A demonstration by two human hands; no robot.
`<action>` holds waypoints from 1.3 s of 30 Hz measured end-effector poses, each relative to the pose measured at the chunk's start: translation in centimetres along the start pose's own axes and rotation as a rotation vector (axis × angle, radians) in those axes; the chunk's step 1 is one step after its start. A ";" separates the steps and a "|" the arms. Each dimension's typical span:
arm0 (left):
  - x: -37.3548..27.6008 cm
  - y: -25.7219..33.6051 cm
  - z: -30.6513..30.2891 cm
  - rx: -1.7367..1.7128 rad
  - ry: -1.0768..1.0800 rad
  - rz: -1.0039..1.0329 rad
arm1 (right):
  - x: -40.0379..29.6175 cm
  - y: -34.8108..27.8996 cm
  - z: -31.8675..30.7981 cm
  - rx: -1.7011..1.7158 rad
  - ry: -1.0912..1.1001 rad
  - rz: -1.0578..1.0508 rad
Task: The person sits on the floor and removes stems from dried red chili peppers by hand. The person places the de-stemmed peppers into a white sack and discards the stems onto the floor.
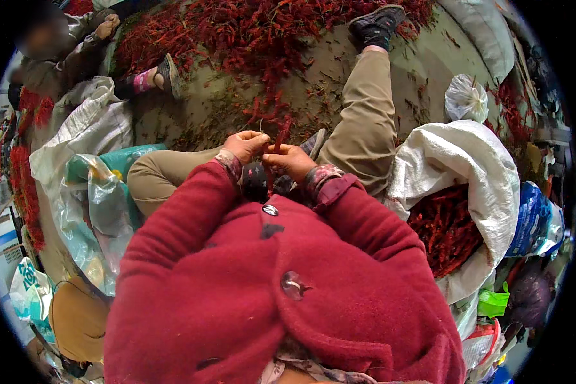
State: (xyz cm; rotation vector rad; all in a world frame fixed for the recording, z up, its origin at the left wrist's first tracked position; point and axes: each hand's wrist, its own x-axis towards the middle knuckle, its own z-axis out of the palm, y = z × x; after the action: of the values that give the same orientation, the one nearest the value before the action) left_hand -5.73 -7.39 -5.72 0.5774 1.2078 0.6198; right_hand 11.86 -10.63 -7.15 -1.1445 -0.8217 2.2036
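In front of my lap, my left hand (245, 145) pinches a thin stalk (261, 126) between thumb and fingertips. Close beside it, my right hand (290, 161) has thumb and fingers closed on a strand of dried red chilli peppers (284, 128). Part of the strand hangs below the hands, and its grip points are partly hidden by my fingers. Beyond the hands, loose red chillies trail away to a large heap of dried chillies (249, 33) on the floor.
A white woven sack (465, 144) holding dark red chillies (444, 230) stands at my right. Plastic bags (84, 192) and a pale sack (89, 113) lie at my left. Another person's hand (106, 26) and foot (168, 77) are at upper left. My outstretched leg (367, 101) borders the heap.
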 end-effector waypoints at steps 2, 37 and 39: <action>0.1 0.7 -0.2 0.203 0.035 -0.060 | 0.3 -0.1 -0.3 -0.076 0.000 0.066; 6.0 2.1 -5.1 0.920 0.225 -0.023 | 3.2 -1.2 -2.3 0.233 0.162 -0.031; 5.0 1.9 -5.5 0.812 0.213 -0.038 | 3.4 -0.8 -2.6 0.250 0.161 -0.051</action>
State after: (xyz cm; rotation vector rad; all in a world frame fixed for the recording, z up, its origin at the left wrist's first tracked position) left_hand -10.06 -2.11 -9.15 1.1815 1.6677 0.1309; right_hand 12.44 -7.09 -9.56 -1.1448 -0.4870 2.0710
